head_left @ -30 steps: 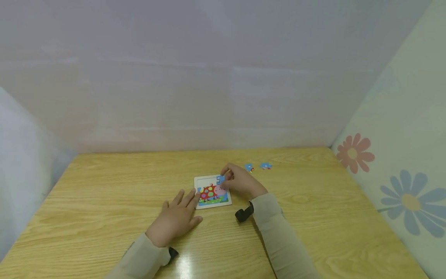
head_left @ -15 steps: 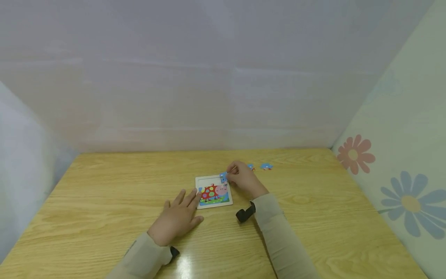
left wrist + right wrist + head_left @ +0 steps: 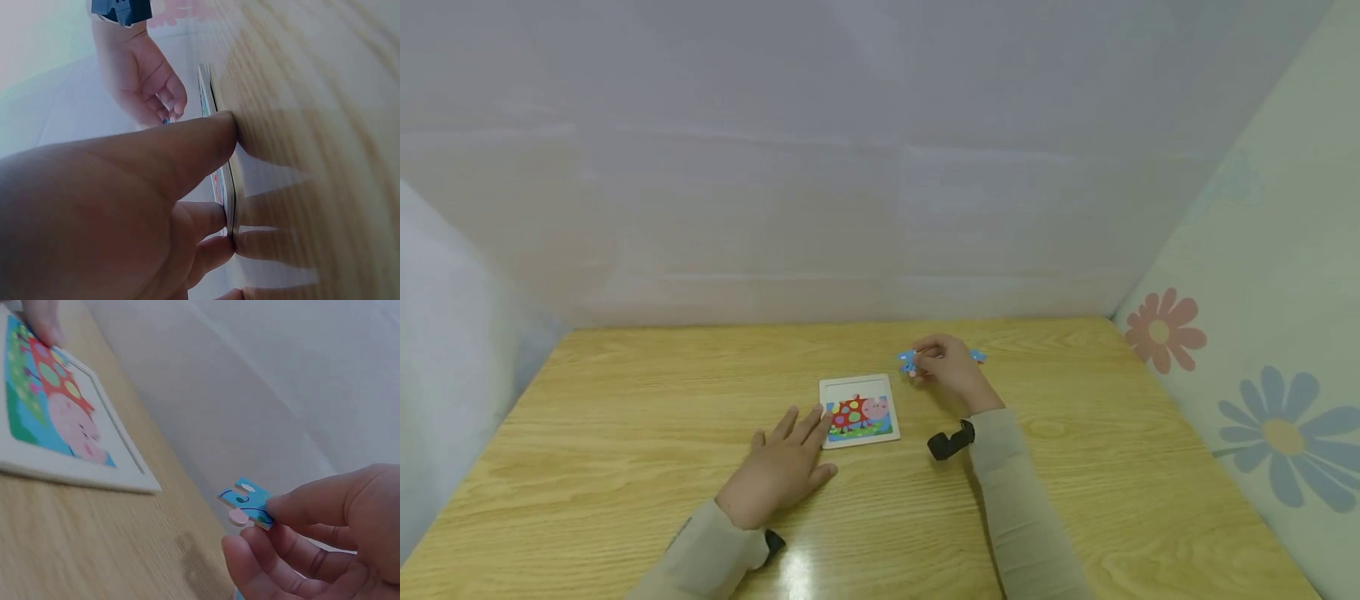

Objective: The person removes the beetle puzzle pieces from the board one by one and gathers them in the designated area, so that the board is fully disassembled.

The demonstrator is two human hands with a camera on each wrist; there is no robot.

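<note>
A square puzzle board (image 3: 860, 383) with a white frame lies mid-table. Its lower part shows a pink character in a red, spotted body on green and blue; the upper strip is bare white. My left hand (image 3: 780, 475) lies with fingers spread, fingertips touching the board's left edge. Up and right of the board, my right hand (image 3: 953, 367) pinches a blue puzzle piece (image 3: 247, 501) between thumb and fingers. That piece has a pink knob and dark curls, and is held above the table. Another blue puzzle piece (image 3: 978, 356) lies behind the right hand, partly hidden.
The wooden table (image 3: 647, 400) runs back to a pale cloth wall (image 3: 850, 208). At the right stands a side wall with flower prints (image 3: 1159, 332). Black straps (image 3: 951, 440) sit on both wrists.
My right hand has lifted the blue puzzle piece off the board's upper right corner and carried it right and away, near the loose pieces. The left hand stays in place.
</note>
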